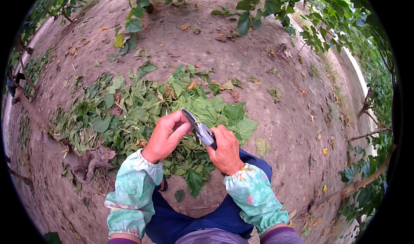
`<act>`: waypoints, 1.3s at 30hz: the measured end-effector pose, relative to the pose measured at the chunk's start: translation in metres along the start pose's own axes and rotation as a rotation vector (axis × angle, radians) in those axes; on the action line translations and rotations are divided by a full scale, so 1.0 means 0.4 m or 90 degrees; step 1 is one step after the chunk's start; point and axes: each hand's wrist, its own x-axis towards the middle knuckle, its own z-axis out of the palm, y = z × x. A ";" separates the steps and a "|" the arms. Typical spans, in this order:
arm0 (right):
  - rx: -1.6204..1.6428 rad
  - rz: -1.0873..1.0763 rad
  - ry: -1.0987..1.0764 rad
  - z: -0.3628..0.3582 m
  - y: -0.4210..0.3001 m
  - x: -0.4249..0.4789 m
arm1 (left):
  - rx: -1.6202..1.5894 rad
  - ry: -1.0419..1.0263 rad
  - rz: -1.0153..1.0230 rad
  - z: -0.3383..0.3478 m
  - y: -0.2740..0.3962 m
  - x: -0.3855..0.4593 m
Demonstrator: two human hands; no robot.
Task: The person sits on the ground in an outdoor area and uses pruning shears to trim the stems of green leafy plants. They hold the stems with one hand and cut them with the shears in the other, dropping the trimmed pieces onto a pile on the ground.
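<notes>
My right hand [225,148] is closed around the handle of what look like pruning shears [203,132], with a grey metal head and dark grip. The tool's head points up and left, toward my left hand [168,134]. Thumb and forefinger of that hand are curled close beside the dark blade; whether they pinch anything is hidden. A thin green stem seems to cross the head. Below both hands spreads a heap of cut green leaves [129,98], partly wilted. Fresher, broad leaves [234,114] lie just beyond the tool.
A thick, gnarled tree stump [92,161] and its slanting branch [35,109] stand on the left. Leafy branches [255,4] hang in from the top. Another bare branch [359,185] juts in at right. Dry yellow leaves dot the cracked soil [297,114].
</notes>
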 end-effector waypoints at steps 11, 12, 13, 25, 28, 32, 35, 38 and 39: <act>0.004 0.034 0.014 -0.008 -0.007 0.001 | 0.014 0.027 0.037 0.000 -0.008 0.002; 0.007 0.023 0.019 -0.011 -0.009 0.005 | 0.019 0.032 0.043 0.000 -0.010 0.003; 0.010 0.012 0.023 -0.013 -0.011 0.010 | 0.024 0.048 0.041 -0.001 -0.016 0.001; 0.164 0.140 -0.126 -0.021 -0.004 0.000 | -0.195 0.372 0.065 0.011 -0.069 0.032; 0.216 0.135 -0.167 -0.006 0.002 -0.005 | -0.195 0.363 0.066 0.026 -0.069 0.029; 0.280 0.198 -0.181 -0.017 -0.005 0.003 | -0.182 0.342 0.062 0.033 -0.084 0.026; 0.281 0.196 -0.181 -0.020 -0.002 0.005 | -0.166 0.331 0.065 0.046 -0.092 0.023; 0.286 0.190 -0.188 -0.024 0.000 0.005 | -0.201 0.382 0.081 0.050 -0.083 0.027; 0.291 0.179 -0.183 -0.024 0.002 0.003 | -0.221 0.406 0.086 0.049 -0.075 0.031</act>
